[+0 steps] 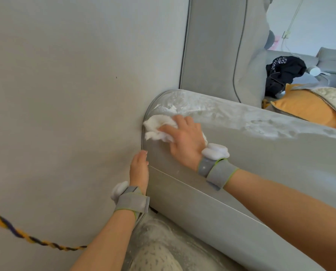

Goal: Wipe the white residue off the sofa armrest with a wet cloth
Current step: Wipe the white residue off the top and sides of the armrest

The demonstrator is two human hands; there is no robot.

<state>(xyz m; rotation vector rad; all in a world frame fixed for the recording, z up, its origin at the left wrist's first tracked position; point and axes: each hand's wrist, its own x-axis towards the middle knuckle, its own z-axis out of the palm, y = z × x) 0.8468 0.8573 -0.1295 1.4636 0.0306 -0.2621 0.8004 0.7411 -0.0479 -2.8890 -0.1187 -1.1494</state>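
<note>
The grey sofa armrest [261,153] runs from the wall at centre toward the right, its rounded top streaked with white residue [182,105]. My right hand [184,139] presses a crumpled white cloth [157,126] against the armrest's outer side near the wall end, fingers spread over it. My left hand [139,169] lies flat against the armrest's end face, between the sofa and the wall, fingers straight. Both wrists wear grey bands.
A grey wall [65,94] fills the left. The sofa back cushion [221,47] rises behind the armrest. An orange pillow [304,106] and black clothing [284,73] lie on the seat. A yellow and purple cord [26,234] crosses the lower left.
</note>
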